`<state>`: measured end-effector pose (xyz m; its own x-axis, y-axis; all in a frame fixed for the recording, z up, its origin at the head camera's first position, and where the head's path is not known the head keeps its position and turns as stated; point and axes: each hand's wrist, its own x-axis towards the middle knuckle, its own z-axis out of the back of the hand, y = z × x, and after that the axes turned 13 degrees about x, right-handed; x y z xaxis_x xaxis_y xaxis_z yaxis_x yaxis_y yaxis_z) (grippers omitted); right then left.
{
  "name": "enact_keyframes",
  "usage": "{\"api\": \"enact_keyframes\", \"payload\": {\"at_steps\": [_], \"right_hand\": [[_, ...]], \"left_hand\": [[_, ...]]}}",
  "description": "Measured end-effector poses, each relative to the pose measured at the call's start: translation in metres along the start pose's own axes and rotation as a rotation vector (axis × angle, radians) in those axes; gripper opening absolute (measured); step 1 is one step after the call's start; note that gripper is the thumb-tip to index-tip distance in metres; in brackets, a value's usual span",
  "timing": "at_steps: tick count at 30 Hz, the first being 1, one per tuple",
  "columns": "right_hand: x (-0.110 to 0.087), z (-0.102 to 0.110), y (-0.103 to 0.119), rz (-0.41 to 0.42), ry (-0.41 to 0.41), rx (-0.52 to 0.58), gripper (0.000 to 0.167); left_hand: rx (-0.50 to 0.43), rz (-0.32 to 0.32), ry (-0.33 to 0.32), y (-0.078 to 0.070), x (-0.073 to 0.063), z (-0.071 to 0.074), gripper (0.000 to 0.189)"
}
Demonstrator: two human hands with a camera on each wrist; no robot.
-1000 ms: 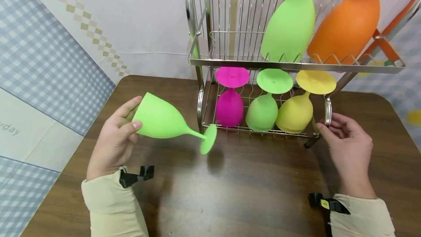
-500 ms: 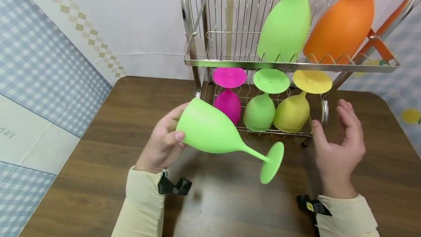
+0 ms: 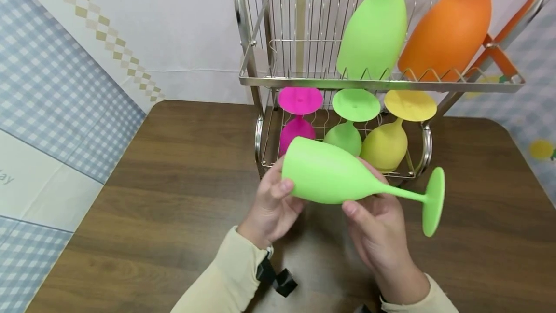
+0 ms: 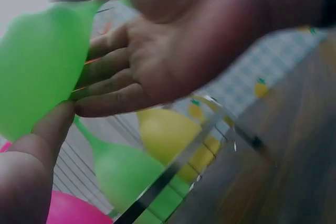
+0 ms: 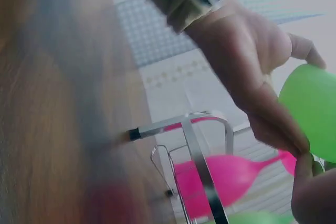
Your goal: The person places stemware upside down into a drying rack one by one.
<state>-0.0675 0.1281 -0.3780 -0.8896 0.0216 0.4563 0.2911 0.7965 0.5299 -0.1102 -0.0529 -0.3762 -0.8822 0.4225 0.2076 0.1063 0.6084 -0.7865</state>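
Observation:
A light green plastic wine goblet [image 3: 326, 172] lies sideways in the air before the rack, its foot to the right. My left hand [image 3: 271, 209] pinches the bowl at its rim, thumb in front and fingers behind. My right hand [image 3: 382, 235] holds the bowl's narrow end near the stem, thumb on the near side; the head view hides most of its fingers. The left wrist view shows the right hand [image 4: 194, 35] with fingers against the green bowl [image 4: 39, 72]. In the right wrist view the left hand [image 5: 244, 61] is at the rim end.
Behind the hands stands a two-tier metal dish rack [image 3: 295, 82]. Upside down on its lower tier are pink [image 3: 299, 132], green [image 3: 356, 105] and yellow [image 3: 386, 146] goblets. A green goblet [image 3: 373, 37] and an orange goblet [image 3: 447, 33] stand above. Brown tabletop [image 3: 165, 197] extends leftward.
My left hand has carried the green goblet rightward. My right hand has let go of the rack's right side, moved left and taken hold of the goblet near its stem.

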Motion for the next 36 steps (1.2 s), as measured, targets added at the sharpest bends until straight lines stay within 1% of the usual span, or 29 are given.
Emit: {"api": "enact_keyframes", "payload": {"at_steps": [1,2,4,7,8,11,13,15,17,18,20,22,24,25,26,27,28,30,31,32,34,36], "right_hand": [[-0.002,-0.002,0.0,0.006,-0.034,0.03,0.061],[-0.002,-0.004,0.001,0.026,-0.043,0.048,0.058],[0.0,-0.005,0.003,0.066,-0.029,0.052,0.056],[0.003,-0.004,0.006,0.115,0.041,0.02,0.058],[0.004,-0.005,0.007,0.126,0.063,0.012,0.059],[0.006,-0.005,0.009,0.154,0.084,0.005,0.059],[0.006,-0.006,0.01,0.174,0.084,-0.001,0.058],[0.007,-0.006,0.012,0.196,0.071,-0.017,0.058],[0.008,-0.006,0.014,0.221,0.054,-0.047,0.058],[0.008,-0.007,0.016,0.236,0.045,-0.078,0.059],[0.009,-0.007,0.018,0.259,0.028,-0.125,0.061],[0.009,-0.008,0.021,0.279,0.005,-0.172,0.062],[0.009,-0.009,0.025,0.287,-0.038,-0.221,0.063],[0.009,-0.01,0.026,0.287,-0.059,-0.232,0.063],[0.009,-0.011,0.028,0.288,-0.079,-0.253,0.063],[0.01,-0.012,0.029,0.29,-0.096,-0.274,0.062],[0.01,-0.012,0.031,0.293,-0.112,-0.303,0.062],[0.012,-0.013,0.034,0.301,-0.129,-0.344,0.061],[0.012,-0.012,0.035,0.308,-0.136,-0.369,0.061],[0.013,-0.012,0.037,0.314,-0.151,-0.385,0.06],[0.014,-0.012,0.038,0.316,-0.194,-0.419,0.059],[0.015,-0.011,0.038,0.298,-0.252,-0.448,0.058]], "left_hand": [[0.015,0.011,0.021,0.002,0.0,-0.002,0.089],[0.033,0.023,0.037,0.004,0.0,-0.003,0.092],[0.074,0.046,0.07,0.005,-0.001,-0.004,0.097],[0.145,0.064,0.113,0.005,-0.002,-0.004,0.1],[0.165,0.068,0.119,0.004,-0.002,-0.004,0.101],[0.235,0.09,0.128,0.001,-0.003,-0.003,0.105],[0.279,0.12,0.123,-0.001,-0.004,-0.003,0.108],[0.318,0.137,0.126,-0.003,-0.005,-0.002,0.107],[0.363,0.119,0.122,-0.005,-0.005,-0.002,0.102],[0.394,0.089,0.115,-0.005,-0.004,-0.002,0.099],[0.462,-0.009,0.095,-0.006,-0.002,0.0,0.089],[0.544,-0.129,0.039,-0.007,0.0,0.003,0.079],[0.644,-0.257,-0.055,-0.01,0.002,0.008,0.066],[0.696,-0.32,-0.116,-0.011,0.003,0.011,0.059],[0.753,-0.375,-0.189,-0.012,0.004,0.015,0.053],[0.81,-0.417,-0.272,-0.014,0.005,0.019,0.048],[0.872,-0.444,-0.358,-0.016,0.007,0.024,0.044],[0.966,-0.458,-0.517,-0.019,0.009,0.035,0.039],[1.007,-0.448,-0.579,-0.02,0.01,0.04,0.038],[1.041,-0.425,-0.627,-0.02,0.01,0.045,0.038],[1.095,-0.363,-0.682,-0.02,0.011,0.054,0.04],[1.141,-0.307,-0.699,-0.017,0.012,0.061,0.04]]}}
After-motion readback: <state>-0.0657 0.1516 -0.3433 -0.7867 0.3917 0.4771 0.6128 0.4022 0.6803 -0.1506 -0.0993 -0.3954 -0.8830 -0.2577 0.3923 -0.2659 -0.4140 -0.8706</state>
